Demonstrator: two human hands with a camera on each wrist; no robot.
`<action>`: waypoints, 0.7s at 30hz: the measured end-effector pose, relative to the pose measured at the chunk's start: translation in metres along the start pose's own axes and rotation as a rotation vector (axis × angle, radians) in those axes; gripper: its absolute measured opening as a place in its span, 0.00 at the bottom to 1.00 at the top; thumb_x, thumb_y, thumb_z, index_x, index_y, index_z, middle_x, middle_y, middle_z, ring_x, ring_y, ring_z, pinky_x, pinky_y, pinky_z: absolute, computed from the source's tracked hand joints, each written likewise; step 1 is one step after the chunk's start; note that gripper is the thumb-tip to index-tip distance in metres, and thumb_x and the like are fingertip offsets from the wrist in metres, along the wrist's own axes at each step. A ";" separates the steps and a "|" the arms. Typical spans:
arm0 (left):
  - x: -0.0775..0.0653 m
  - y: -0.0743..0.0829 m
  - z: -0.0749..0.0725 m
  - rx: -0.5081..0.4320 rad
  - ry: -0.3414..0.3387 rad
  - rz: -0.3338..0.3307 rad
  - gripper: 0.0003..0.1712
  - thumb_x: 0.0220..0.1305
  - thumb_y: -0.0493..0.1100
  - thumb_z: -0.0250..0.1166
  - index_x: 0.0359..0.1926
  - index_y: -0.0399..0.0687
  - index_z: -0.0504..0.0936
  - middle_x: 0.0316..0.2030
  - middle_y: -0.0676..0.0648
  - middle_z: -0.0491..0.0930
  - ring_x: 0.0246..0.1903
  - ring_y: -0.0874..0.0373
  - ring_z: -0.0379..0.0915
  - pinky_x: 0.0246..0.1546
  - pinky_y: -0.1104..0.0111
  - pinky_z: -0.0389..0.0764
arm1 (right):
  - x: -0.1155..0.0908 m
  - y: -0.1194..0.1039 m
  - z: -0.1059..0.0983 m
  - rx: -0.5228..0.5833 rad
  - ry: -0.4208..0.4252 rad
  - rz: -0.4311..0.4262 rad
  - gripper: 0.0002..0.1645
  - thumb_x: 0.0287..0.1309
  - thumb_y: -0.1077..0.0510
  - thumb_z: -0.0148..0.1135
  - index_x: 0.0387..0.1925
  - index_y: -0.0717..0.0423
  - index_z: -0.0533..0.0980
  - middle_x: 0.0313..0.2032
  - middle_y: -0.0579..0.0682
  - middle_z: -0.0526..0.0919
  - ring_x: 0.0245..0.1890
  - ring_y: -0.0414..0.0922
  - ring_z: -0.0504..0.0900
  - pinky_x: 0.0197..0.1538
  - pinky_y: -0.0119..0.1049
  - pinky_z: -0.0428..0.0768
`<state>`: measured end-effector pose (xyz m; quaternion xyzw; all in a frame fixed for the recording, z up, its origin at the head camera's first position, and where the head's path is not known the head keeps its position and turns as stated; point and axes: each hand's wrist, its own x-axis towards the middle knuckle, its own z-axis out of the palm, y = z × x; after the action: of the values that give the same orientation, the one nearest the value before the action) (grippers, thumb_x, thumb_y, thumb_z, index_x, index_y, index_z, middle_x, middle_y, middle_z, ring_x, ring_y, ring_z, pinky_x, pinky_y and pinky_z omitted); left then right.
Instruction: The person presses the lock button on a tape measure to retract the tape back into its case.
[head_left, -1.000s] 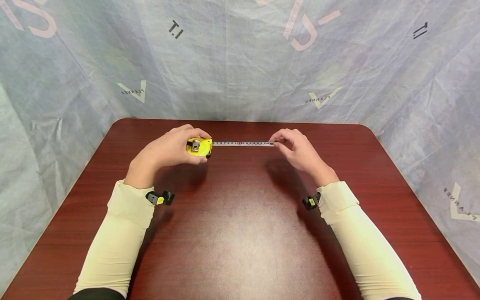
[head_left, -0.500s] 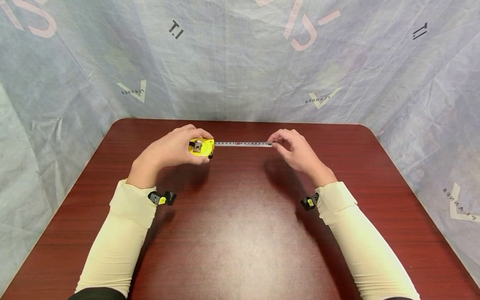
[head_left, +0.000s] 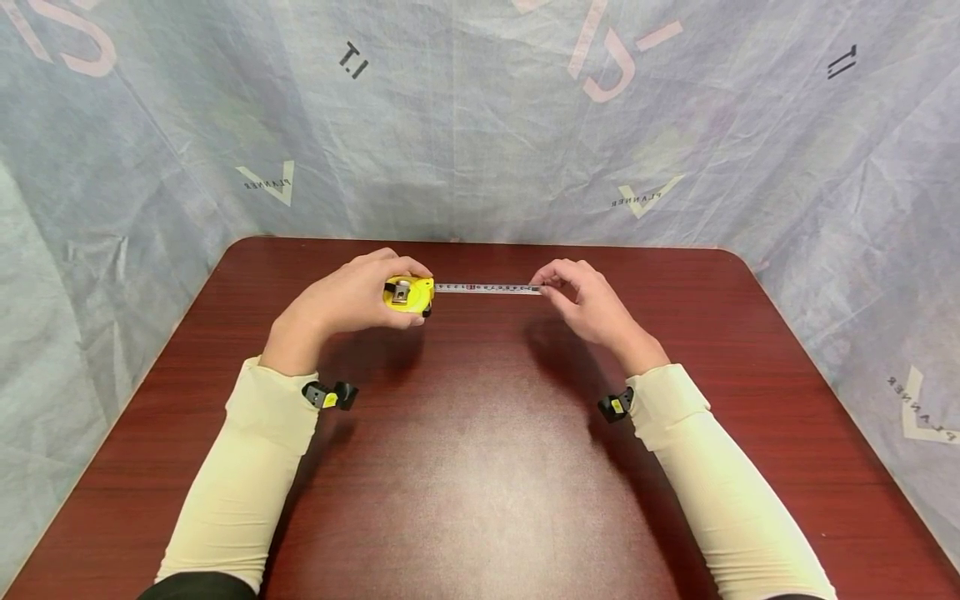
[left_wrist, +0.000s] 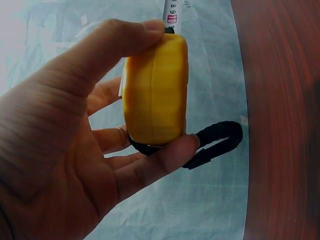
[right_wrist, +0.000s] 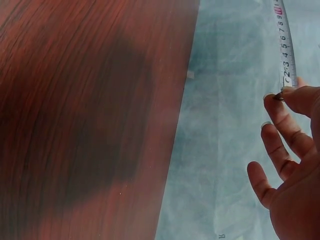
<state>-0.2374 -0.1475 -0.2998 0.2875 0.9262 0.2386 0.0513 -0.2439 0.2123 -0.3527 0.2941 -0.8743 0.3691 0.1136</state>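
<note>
My left hand point(head_left: 347, 296) grips a yellow tape measure point(head_left: 412, 295) by its case, which has a metal clip on the side facing up. In the left wrist view the case point(left_wrist: 159, 90) sits between thumb and fingers, and a black strap loop point(left_wrist: 220, 142) hangs from it. A white blade point(head_left: 487, 289) with printed numbers runs straight from the case across to my right hand point(head_left: 592, 304). There, thumb and index finger pinch the blade's metal end hook point(right_wrist: 279, 96), while the other fingers stay loosely bent. Both hands are above the table.
The dark red wooden table point(head_left: 465, 433) stretches under both arms, and the hands are over its far half. Pale printed cloth point(head_left: 450, 125) hangs behind and along both sides. A small wrist camera point(head_left: 330, 396) sits on each cuff.
Both hands have moved a little toward each other. The visible stretch of blade between them has become shorter as the tape measure's case shifted right.
</note>
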 end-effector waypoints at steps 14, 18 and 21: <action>0.004 0.004 0.003 -0.013 0.002 0.023 0.32 0.52 0.51 0.79 0.59 0.55 0.82 0.48 0.48 0.76 0.47 0.55 0.72 0.50 0.59 0.74 | 0.005 -0.004 0.007 0.055 0.014 -0.034 0.09 0.66 0.70 0.65 0.44 0.56 0.83 0.40 0.48 0.85 0.41 0.49 0.75 0.47 0.51 0.73; 0.005 0.005 0.003 -0.027 0.003 0.028 0.31 0.52 0.50 0.79 0.59 0.55 0.82 0.48 0.48 0.76 0.47 0.55 0.72 0.49 0.59 0.75 | 0.005 -0.004 0.008 0.054 0.017 -0.039 0.09 0.66 0.70 0.65 0.44 0.56 0.83 0.40 0.48 0.86 0.41 0.48 0.75 0.47 0.48 0.73; 0.006 0.006 0.003 -0.031 0.000 0.024 0.31 0.52 0.50 0.79 0.59 0.55 0.82 0.48 0.48 0.76 0.47 0.55 0.72 0.49 0.59 0.75 | 0.005 -0.005 0.009 0.050 0.014 -0.037 0.09 0.66 0.69 0.65 0.44 0.56 0.83 0.40 0.48 0.85 0.41 0.48 0.74 0.47 0.48 0.73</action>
<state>-0.2385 -0.1384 -0.2993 0.2980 0.9188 0.2534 0.0530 -0.2447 0.2010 -0.3540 0.3104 -0.8584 0.3905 0.1192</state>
